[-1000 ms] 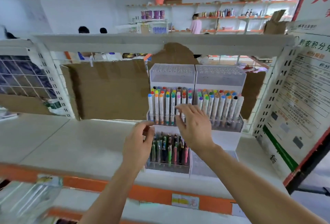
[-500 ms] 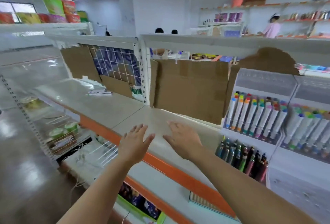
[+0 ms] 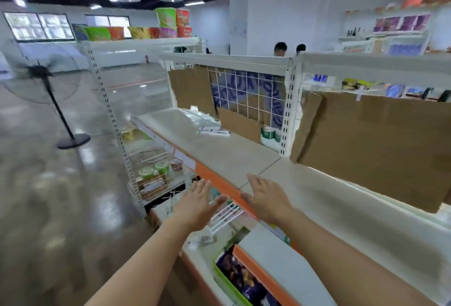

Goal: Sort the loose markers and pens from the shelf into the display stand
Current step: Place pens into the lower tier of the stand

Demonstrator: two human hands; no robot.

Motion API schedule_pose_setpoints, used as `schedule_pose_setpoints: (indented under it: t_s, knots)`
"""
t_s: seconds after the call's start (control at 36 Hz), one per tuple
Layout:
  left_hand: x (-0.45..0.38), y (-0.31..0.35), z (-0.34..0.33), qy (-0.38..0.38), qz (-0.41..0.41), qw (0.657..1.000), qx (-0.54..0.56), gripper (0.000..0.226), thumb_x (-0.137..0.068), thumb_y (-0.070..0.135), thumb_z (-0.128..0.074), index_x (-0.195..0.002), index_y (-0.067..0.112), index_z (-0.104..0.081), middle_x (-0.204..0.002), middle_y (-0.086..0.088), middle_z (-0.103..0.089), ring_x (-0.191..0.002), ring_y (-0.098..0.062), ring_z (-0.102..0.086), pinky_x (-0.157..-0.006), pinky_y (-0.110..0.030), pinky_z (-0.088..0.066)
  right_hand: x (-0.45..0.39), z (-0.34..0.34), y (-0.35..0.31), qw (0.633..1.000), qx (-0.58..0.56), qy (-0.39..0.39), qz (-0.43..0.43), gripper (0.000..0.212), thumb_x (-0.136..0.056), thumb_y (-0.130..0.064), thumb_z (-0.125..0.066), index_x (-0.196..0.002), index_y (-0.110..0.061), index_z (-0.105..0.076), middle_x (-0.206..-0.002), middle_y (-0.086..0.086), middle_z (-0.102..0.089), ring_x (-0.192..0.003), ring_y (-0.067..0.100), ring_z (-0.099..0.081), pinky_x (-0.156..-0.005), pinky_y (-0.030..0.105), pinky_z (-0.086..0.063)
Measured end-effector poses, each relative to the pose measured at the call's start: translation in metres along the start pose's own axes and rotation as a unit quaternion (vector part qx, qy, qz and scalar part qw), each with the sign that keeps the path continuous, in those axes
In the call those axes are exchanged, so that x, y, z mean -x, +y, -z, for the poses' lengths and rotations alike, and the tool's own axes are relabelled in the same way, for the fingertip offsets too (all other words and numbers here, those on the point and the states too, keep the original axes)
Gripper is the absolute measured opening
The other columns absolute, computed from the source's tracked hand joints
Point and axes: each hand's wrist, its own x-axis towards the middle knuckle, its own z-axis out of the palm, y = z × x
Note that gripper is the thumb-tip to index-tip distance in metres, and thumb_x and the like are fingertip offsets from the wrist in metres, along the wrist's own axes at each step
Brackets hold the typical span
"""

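Gone from view is the display stand, as both empty, flat-fingered hands, left hand [image 3: 195,204] and right hand [image 3: 267,199], reach toward loose white markers [image 3: 214,131] lying well beyond them on the pale grey shelf [image 3: 219,149].

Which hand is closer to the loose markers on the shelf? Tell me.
Right. The right hand hovers over the shelf's front edge, below the markers; the left hand hangs off the shelf, farther out.

left hand [image 3: 196,204], right hand [image 3: 267,199] outstretched, empty
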Motion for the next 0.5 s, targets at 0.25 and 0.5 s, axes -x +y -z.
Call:
schedule_pose_setpoints:
  t_s: [0.25,0.5]
  knots:
    - [-0.039,-0.049,0.003,-0.031,0.026,0.999,0.013,0.085,-0.087,0.068,-0.011,-0.153,0.014,-0.002,-0.16,-0.005,0.002,-0.147,-0.019,0.005,-0.12,-0.037,-0.003,-0.069,-0.01,-0.029,1.0,0.009,-0.008,0.013,0.061,-0.1,-0.051,-0.021,-0.151,-0.019,-0.01,-0.157,0.004,-0.019,-0.142,0.022,-0.023,-0.114,0.038,-0.019]
    - [-0.115,-0.082,0.009,-0.024,0.031,0.999,0.027,0.081,-0.09,0.066,-0.016,-0.152,0.015,-0.009,-0.16,-0.005,-0.002,-0.147,-0.02,0.0,-0.119,-0.041,-0.008,-0.163,-0.017,-0.03,1.0,-0.01,-0.01,0.021,0.06,-0.1,-0.048,-0.028,-0.15,-0.019,-0.013,-0.157,0.003,-0.02,-0.14,0.022,-0.025,-0.114,0.038,-0.018]
